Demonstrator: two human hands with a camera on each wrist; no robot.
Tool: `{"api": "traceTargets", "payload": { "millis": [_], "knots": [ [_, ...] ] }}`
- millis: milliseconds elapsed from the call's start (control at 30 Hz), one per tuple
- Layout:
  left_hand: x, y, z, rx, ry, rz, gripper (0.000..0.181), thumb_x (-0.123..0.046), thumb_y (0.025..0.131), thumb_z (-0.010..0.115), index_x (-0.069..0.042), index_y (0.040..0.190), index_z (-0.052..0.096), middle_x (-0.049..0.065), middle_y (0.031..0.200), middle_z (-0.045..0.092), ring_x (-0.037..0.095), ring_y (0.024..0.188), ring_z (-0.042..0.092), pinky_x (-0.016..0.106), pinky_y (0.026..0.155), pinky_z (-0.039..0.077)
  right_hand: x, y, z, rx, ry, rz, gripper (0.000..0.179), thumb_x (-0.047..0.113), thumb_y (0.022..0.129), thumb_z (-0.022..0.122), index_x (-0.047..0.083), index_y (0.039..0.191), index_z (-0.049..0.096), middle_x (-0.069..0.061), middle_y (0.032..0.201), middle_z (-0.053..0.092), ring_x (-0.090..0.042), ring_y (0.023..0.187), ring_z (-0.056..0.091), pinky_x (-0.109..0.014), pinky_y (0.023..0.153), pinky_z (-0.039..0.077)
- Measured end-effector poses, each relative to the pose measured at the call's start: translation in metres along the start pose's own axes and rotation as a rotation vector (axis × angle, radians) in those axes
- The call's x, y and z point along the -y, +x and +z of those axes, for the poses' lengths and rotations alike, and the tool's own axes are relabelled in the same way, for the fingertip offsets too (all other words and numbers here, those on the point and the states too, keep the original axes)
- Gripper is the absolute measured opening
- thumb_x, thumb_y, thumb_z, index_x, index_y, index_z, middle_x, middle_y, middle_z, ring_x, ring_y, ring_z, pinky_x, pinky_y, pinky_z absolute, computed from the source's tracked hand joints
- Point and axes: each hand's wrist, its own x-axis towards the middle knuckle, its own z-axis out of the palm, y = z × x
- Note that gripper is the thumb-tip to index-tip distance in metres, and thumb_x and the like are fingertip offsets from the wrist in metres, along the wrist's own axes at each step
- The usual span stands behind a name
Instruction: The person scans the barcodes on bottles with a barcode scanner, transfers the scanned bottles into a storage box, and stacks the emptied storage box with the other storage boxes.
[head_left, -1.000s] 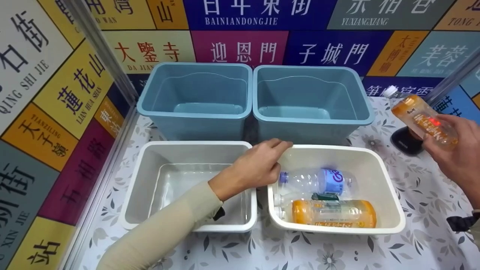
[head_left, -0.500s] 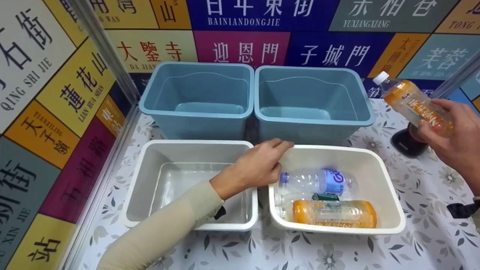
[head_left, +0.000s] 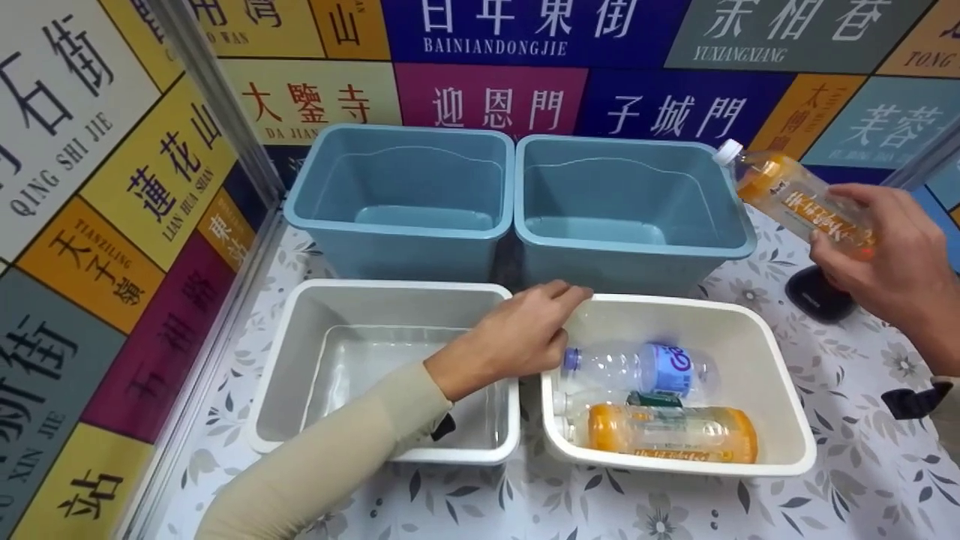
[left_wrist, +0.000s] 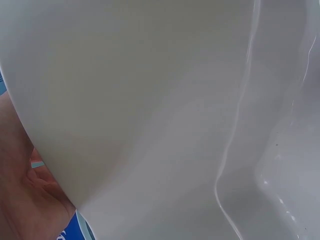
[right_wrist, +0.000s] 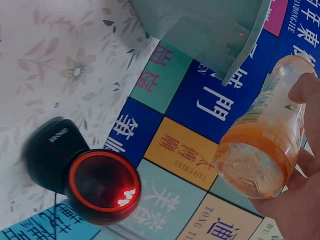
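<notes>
My left hand (head_left: 517, 334) reaches across the left white bin and grips the rim of the right white bin (head_left: 682, 302) at its far left corner. In the left wrist view, that hand (left_wrist: 30, 200) is at the left edge beside a pale bin wall (left_wrist: 150, 110). On the right, my right hand (head_left: 892, 259) holds a plastic drink bottle (head_left: 806, 196) with an orange label. The bottle is tilted, white cap up and left, near the right blue bin (head_left: 615, 266). Its clear base faces the camera in the right wrist view, with the right hand (right_wrist: 300, 195) around its side.
Inside the right white bin lie a clear blue-labelled bottle (head_left: 671, 367), an orange-labelled bottle (head_left: 675, 433) and a green-labelled one (head_left: 652, 399), partly hidden. A black scanner (head_left: 820, 295) with a red-lit ring stands at right. The left blue bin (head_left: 412, 251) is behind the left white bin (head_left: 390, 285).
My right hand has moved left with the bottle, from over the scanner to the right blue bin's edge. The left hand keeps its grip on the rim.
</notes>
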Motion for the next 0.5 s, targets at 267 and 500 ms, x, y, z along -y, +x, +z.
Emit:
{"api": "traceTargets", "payload": {
  "millis": [267,500],
  "knots": [
    [0.001,0.001,0.001,-0.017,0.008,0.009,0.057,-0.006,0.085,0.051,-0.010,0.142,0.051,0.008,0.128,0.064,0.020,0.111,0.065,0.034,0.092,0.057,0.016,0.018,0.004,0.029,-0.019,-0.073,0.063,0.021,0.092,0.063,0.018,0.151,0.042,-0.022,0.149,0.043,-0.048,0.129,0.038,-0.076,0.095,0.042],
    [0.002,0.000,0.001,-0.020,0.010,0.010,0.058,-0.006,0.084,0.052,-0.009,0.142,0.051,0.009,0.128,0.064,0.020,0.110,0.066,0.034,0.090,0.058,0.029,0.033,0.014,0.072,-0.016,-0.130,0.065,0.019,0.090,0.067,0.017,0.151,0.043,-0.023,0.146,0.043,-0.046,0.128,0.040,-0.074,0.097,0.041]
  ]
}}
